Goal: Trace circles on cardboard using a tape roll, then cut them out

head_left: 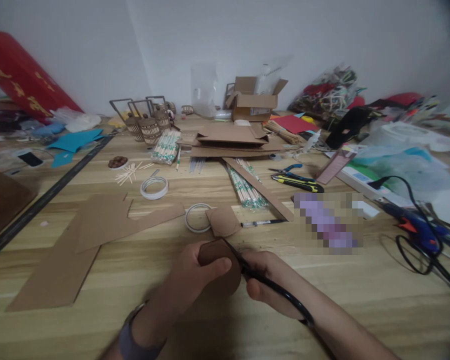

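Note:
My left hand [197, 275] pinches a rounded piece of brown cardboard [225, 285], thumb on its near face. Black-handled scissors [273, 285] are gripped in my right hand [268, 272], their blades at the upper right edge of that piece. How far the blades are apart is hard to see. Just beyond lies another cardboard piece [223, 221] with a circle marked on it, touching a roll of white tape [198, 218]. A pen [262, 223] rests to its right.
Larger cardboard offcuts [60, 265] lie at left. Further back are a second tape roll [154, 187], bundled wooden sticks [247, 185], a yellow-black utility knife [298, 183] and pliers [288, 169]. A blue glue gun [422, 230] with its looping cord sits at right.

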The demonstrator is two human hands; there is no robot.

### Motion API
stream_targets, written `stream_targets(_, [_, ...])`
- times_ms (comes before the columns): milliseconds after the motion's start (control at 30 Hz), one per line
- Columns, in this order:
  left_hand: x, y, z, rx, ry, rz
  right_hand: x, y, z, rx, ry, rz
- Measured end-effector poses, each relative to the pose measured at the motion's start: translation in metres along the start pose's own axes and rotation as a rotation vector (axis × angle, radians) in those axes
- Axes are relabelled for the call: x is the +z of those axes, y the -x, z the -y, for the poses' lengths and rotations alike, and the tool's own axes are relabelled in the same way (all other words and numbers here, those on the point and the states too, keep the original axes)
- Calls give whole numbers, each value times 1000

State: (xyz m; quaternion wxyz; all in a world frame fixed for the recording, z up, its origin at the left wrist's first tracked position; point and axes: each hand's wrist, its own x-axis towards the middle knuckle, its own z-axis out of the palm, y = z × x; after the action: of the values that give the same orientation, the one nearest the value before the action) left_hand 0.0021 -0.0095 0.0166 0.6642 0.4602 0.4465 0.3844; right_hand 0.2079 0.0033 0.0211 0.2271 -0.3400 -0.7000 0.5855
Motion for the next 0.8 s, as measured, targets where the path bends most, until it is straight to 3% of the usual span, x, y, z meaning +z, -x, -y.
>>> stream_targets(800, [1, 1, -2, -26, 101, 25, 2, 1, -2, -2, -21, -17])
